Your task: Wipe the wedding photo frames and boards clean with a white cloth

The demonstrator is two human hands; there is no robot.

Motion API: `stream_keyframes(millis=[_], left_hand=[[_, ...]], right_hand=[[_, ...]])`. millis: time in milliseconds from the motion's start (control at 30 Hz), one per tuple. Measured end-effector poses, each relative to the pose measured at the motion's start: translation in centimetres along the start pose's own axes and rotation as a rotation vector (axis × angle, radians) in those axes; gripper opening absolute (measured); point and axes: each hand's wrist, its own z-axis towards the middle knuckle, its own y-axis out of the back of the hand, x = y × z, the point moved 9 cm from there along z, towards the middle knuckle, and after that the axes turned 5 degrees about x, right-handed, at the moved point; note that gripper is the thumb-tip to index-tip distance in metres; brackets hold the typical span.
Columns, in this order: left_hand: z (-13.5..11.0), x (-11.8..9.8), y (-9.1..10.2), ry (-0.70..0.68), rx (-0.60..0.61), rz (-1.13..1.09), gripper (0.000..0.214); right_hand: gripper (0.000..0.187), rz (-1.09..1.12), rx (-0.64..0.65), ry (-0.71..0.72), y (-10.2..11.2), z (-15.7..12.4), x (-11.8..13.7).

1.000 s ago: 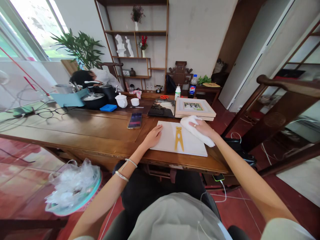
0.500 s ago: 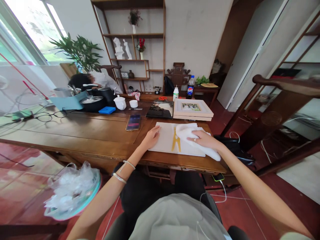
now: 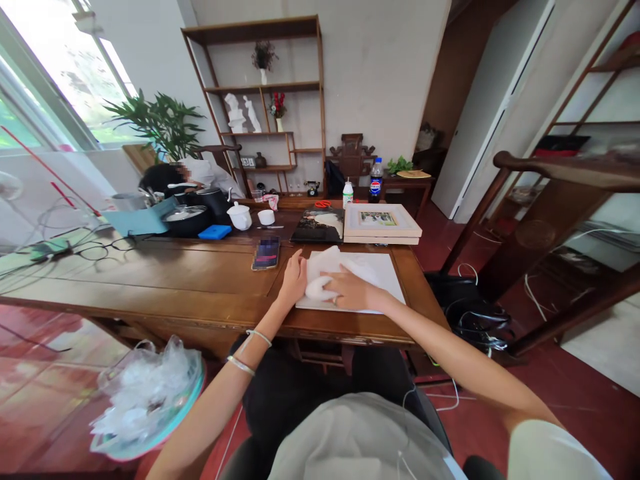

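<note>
A flat white board [image 3: 385,277] lies on the wooden table [image 3: 175,267] in front of me. My right hand [image 3: 353,292] presses a white cloth [image 3: 333,267] down on the left part of the board, fingers curled over it. My left hand [image 3: 294,280] rests flat on the board's left edge, fingers stretched out, touching the cloth. The yellow stand piece seen earlier on the board is now hidden under the cloth and hand.
Behind the board lie stacked white picture frames [image 3: 381,223] and a dark photo print [image 3: 320,225]. A phone [image 3: 267,253] lies to the left. Farther left are a teapot [image 3: 241,216], pots and a blue tray; another person sits behind them. A basin with plastic bags [image 3: 145,393] stands on the floor.
My right hand has swept the cloth leftward across the board, from its far right corner to its left side, covering the yellow piece. The left hand stayed at the board's left edge.
</note>
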Motion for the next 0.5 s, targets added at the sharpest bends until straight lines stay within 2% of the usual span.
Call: stream_keyframes(millis=[100,167,267,400,500], left_hand=[[-0.1,0.6,-0.6,0.031,0.019,0.008,0.039],[-0.1,0.9,-1.0,0.049,0.057,0.015,0.037],[-0.2,1.0,-1.2,0.087,0.088,0.056,0.034],[-0.2,0.6,-1.0,0.15,0.112,0.077,0.031],[-0.2,0.1,-0.8,0.166,0.116,0.059,0.029]], right_hand=[[0.026,0.114,0.026,0.076,0.9,-4.9,1.4],[0.017,0.238,0.047,0.059,1.7,-8.0,0.7],[0.027,0.346,0.023,-0.12,2.2,-11.1,-3.5],[0.039,0.23,-0.173,-0.381,2.3,-12.8,-9.9],[0.032,0.085,-0.277,-0.504,1.6,-12.8,-11.3]])
